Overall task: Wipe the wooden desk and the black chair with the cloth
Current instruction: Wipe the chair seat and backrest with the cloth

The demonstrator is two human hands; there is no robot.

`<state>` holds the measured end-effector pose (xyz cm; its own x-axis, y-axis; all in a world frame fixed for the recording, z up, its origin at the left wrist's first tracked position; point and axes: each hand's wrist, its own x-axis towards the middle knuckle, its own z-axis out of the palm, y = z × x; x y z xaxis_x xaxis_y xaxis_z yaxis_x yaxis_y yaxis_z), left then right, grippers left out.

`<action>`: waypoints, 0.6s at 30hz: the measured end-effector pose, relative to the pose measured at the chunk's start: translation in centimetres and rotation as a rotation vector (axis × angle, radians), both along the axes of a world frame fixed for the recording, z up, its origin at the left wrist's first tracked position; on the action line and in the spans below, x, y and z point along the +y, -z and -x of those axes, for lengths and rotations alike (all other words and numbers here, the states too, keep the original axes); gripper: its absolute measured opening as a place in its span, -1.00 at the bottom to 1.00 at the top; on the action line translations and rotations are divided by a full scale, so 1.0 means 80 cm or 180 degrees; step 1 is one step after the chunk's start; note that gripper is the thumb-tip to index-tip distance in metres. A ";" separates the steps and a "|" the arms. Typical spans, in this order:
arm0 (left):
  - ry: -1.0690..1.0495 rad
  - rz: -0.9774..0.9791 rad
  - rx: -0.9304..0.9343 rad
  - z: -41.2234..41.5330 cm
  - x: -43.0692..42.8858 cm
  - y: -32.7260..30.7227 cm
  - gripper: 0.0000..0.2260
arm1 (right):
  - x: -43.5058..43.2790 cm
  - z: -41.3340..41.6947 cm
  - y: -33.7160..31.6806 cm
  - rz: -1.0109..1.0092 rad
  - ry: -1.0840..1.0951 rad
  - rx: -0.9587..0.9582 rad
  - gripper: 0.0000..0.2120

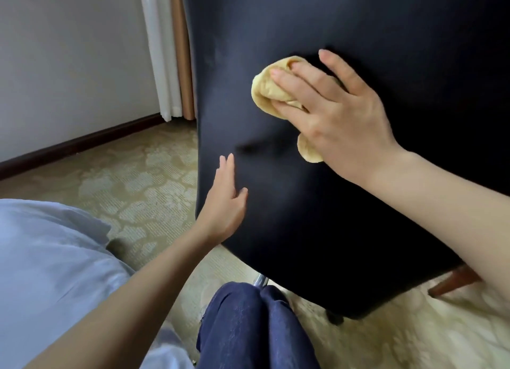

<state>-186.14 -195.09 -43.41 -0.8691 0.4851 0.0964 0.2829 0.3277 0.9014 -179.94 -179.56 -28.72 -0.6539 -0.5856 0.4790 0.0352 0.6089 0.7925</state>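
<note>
The right hand lies with fingers spread and nearly straight over the bunched yellow cloth, pressing it against the back of the black chair; a fold of cloth pokes out below the palm. The left hand rests flat on the chair back near its left edge, fingers straight and close together; around them lie a knee in blue jeans, patterned carpet and a white curtain.

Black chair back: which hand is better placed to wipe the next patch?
The right hand. It presses the yellow cloth flat against the black chair. The left hand holds nothing and only rests open on the chair's edge.
</note>
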 end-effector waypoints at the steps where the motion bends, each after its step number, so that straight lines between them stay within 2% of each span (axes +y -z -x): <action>1: -0.0015 0.0015 0.0074 0.000 -0.003 -0.005 -0.40 | -0.005 0.004 -0.006 0.0099 -0.0044 0.0145 -0.69; 4: -0.0065 0.0047 0.0235 0.001 -0.010 -0.014 -0.40 | -0.021 0.019 0.005 0.0351 -0.0099 0.0421 -0.69; 8: -0.0221 -0.0172 0.0355 -0.001 -0.007 -0.030 -0.37 | -0.023 0.026 0.052 0.0440 -0.0088 0.0227 -0.67; 13: -0.0392 -0.0630 0.0298 -0.011 0.008 -0.037 -0.33 | -0.006 0.014 0.143 0.0213 0.0149 -0.0694 -0.66; 18: 0.0013 -0.0547 -0.0002 -0.035 0.032 -0.019 -0.36 | 0.025 -0.036 0.242 -0.0223 0.0510 -0.1615 -0.63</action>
